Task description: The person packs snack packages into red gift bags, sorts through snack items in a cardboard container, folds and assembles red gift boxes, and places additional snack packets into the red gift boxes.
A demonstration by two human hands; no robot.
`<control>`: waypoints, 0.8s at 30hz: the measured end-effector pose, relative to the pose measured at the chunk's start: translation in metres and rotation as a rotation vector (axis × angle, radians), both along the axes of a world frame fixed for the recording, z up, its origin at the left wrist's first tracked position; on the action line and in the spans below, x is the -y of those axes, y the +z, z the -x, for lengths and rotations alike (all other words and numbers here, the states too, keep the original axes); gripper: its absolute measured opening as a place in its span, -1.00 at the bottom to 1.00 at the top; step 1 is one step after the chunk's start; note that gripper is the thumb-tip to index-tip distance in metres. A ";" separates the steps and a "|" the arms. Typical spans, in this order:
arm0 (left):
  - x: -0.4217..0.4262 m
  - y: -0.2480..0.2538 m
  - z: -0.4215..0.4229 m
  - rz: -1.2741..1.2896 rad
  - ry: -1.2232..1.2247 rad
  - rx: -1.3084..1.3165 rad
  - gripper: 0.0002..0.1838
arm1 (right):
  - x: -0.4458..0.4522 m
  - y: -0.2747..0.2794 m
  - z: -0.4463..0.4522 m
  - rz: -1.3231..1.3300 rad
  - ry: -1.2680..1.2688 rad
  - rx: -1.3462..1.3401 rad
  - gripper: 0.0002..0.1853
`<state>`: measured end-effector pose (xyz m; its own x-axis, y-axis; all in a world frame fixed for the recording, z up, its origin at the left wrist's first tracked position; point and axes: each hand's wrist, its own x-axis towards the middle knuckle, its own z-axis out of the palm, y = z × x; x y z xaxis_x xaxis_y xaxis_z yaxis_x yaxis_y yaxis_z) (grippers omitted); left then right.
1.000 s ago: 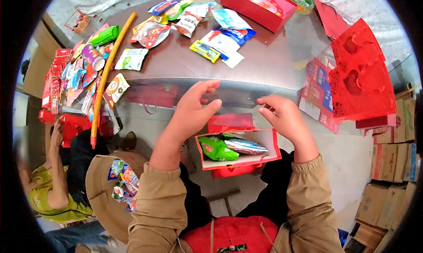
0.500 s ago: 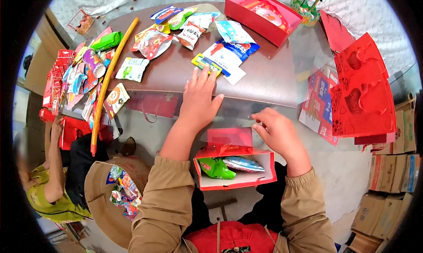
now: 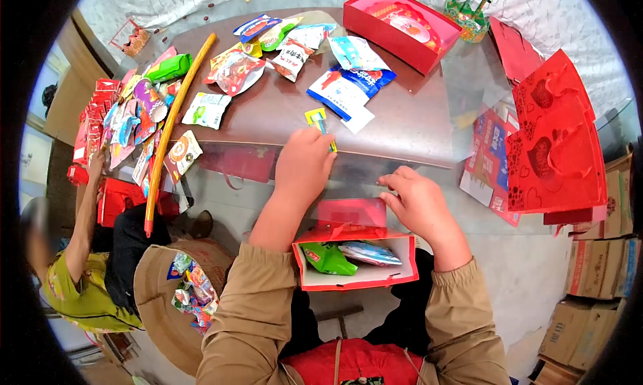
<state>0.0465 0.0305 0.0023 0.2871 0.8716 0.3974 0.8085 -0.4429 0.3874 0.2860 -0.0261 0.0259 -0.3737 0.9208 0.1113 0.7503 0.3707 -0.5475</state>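
My left hand [image 3: 303,165] is closed on a small yellow and blue packet [image 3: 320,125] at the table's front edge. Below and to the right, my right hand [image 3: 416,201] hovers with bent fingers; nothing shows between them. Between my forearms an open red box-shaped bag [image 3: 357,280] with white inside holds a green packet [image 3: 328,259] and a silvery-blue packet [image 3: 370,253]. Beyond my left hand lie a blue and white packet [image 3: 338,93] and other snack packets [image 3: 234,71] on the brown table [image 3: 281,113].
A yellow pole [image 3: 175,113] separates a heap of packets [image 3: 137,113] on the left. A red box [image 3: 402,26] stands at the back, red gift bags [image 3: 556,144] at the right. A carton [image 3: 157,304] of sweets is lower left, near another person [image 3: 80,278].
My left hand reached out to the yellow packet, closed on it and drew it toward the table's front edge, away from the blue and white packet. My right hand stayed near the bag.
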 end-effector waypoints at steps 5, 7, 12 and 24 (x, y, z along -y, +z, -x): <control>-0.001 -0.014 0.013 -0.055 0.002 0.015 -0.85 | -0.001 -0.001 0.002 -0.008 0.003 0.006 -0.76; 0.000 -0.013 0.014 -0.079 0.037 0.064 -0.86 | -0.002 -0.001 0.003 -0.003 -0.004 0.005 -0.76; 0.003 0.002 0.020 -0.025 -0.046 0.071 -0.88 | -0.006 -0.003 0.011 -0.013 -0.011 0.022 -0.76; 0.002 -0.009 0.027 0.337 -0.015 0.669 -0.96 | -0.014 -0.004 0.022 0.006 -0.001 -0.067 -0.64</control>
